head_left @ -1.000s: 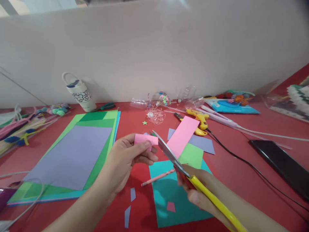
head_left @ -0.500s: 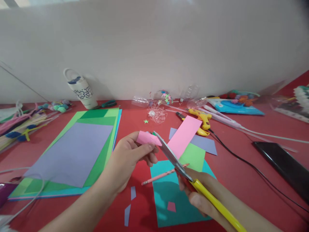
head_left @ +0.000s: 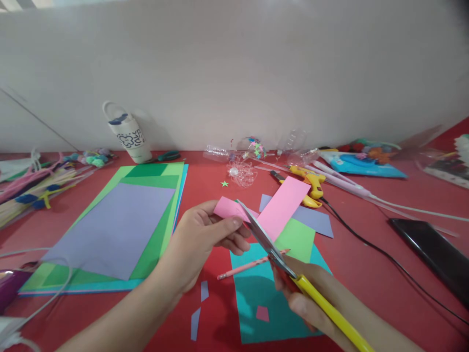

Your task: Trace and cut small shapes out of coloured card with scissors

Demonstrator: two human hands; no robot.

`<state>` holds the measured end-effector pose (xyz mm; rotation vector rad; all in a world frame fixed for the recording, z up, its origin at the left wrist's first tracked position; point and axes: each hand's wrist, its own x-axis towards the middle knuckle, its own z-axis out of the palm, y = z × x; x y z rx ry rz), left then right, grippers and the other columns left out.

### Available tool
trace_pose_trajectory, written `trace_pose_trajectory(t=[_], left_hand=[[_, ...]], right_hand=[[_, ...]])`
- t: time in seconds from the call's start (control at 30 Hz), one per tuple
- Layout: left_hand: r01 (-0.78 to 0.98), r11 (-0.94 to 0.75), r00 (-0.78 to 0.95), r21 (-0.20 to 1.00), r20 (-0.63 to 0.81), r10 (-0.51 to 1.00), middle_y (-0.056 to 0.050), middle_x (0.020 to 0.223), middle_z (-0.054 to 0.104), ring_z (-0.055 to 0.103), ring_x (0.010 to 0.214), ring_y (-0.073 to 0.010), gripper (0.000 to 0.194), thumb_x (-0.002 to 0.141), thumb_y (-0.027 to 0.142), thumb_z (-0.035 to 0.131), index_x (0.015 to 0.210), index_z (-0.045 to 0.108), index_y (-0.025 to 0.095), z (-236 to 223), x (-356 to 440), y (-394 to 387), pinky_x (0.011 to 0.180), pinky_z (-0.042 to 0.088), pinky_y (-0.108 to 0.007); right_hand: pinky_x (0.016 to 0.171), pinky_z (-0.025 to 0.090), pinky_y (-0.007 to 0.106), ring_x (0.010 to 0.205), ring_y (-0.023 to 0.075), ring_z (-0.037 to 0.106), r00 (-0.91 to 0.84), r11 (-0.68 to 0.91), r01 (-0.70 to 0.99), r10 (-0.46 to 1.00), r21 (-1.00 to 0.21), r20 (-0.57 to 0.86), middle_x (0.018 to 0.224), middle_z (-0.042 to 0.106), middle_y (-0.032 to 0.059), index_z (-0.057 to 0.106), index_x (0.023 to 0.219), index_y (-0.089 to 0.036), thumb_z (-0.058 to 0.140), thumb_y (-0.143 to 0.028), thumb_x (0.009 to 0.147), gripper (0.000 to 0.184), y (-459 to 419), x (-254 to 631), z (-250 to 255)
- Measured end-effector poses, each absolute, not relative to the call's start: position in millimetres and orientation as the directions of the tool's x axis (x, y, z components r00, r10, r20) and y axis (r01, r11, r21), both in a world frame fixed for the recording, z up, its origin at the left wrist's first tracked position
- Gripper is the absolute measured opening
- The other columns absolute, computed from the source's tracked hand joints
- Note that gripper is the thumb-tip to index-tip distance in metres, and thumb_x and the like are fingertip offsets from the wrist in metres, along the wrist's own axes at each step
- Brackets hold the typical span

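Observation:
Between thumb and fingers, my left hand (head_left: 212, 234) pinches a small piece of pink paper (head_left: 229, 208). My right hand (head_left: 300, 293) is wrapped round the handles of yellow-handled scissors (head_left: 262, 234), whose blades point up and left. The blades lie across the right part of the pink piece and are nearly closed. Under the hands, a pink pencil (head_left: 244, 267) rests on a teal sheet (head_left: 256, 322), along with a small pink scrap (head_left: 263, 313). A pink strip (head_left: 284, 208) lies just behind the scissors, over lilac paper (head_left: 315, 221) and light green paper (head_left: 296, 239).
Stacked coloured sheets (head_left: 113, 230) lie at the left, pipe cleaners (head_left: 32, 190) beyond them. A tumbler (head_left: 130, 137) leans by the wall. A yellow glue gun (head_left: 311, 181), its cord, a hair straightener (head_left: 344, 183) and a black phone (head_left: 432, 259) occupy the right. Lilac scraps (head_left: 195, 323) lie in front.
The pink piece has tilted, its right end dropping, and the scissor blades have closed across it. Both hands stay close together. The whole view has shifted slightly.

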<state>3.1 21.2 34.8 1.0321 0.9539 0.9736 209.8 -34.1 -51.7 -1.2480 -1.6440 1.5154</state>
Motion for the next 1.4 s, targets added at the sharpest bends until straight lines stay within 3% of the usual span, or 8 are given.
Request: trace_pose_trajectory(t=[0.27, 0.67, 1.07, 1.4], left_hand=[[-0.176, 0.229, 0.242, 0.957, -0.183, 0.953, -0.001, 0.058, 0.068, 0.061, 0.045, -0.0093, 0.007, 0.075, 0.018, 0.065, 0.071, 0.066, 0.013, 33, 5, 20, 0.045, 0.048, -0.017], [-0.176, 0.235, 0.273, 0.956, -0.182, 0.945, -0.001, 0.059, 0.067, 0.061, 0.046, -0.0086, 0.009, 0.077, 0.018, 0.063, 0.071, 0.066, 0.012, 31, 4, 19, 0.046, 0.048, -0.017], [-0.183, 0.251, 0.278, 0.951, -0.195, 0.941, -0.001, 0.060, 0.067, 0.060, 0.045, -0.0084, 0.011, 0.077, 0.019, 0.064, 0.069, 0.065, 0.012, 32, 5, 20, 0.045, 0.048, -0.016], [-0.195, 0.250, 0.286, 0.948, -0.189, 0.939, -0.001, 0.059, 0.067, 0.060, 0.045, -0.0082, 0.013, 0.078, 0.017, 0.063, 0.066, 0.065, 0.012, 32, 4, 21, 0.044, 0.048, -0.016]], right_hand=[[0.036, 0.021, 0.024, 0.040, 0.0096, 0.029, -0.383, -0.163, 0.189, 0.896, -0.968, -0.226, 0.047, 0.034, -0.0063, 0.044, 0.062, -0.023, 0.064, -0.072, 0.061, 0.053, -26, 207, -81], [0.040, 0.028, 0.026, 0.042, 0.0119, 0.033, -0.427, -0.157, 0.188, 0.876, -0.970, -0.225, 0.048, 0.034, -0.0053, 0.047, 0.062, -0.023, 0.062, -0.072, 0.065, 0.051, -23, 209, -96], [0.045, 0.029, 0.025, 0.048, 0.0116, 0.034, -0.461, -0.024, 0.305, 0.871, -0.952, -0.170, 0.056, 0.034, -0.0048, 0.038, 0.066, -0.023, 0.044, -0.076, 0.076, 0.055, -30, 204, -19], [0.038, 0.023, 0.023, 0.044, 0.0089, 0.030, -0.439, -0.031, 0.352, 0.877, -0.935, -0.195, 0.055, 0.030, -0.0065, 0.033, 0.067, -0.023, 0.036, -0.083, 0.073, 0.060, -34, 198, -10]])
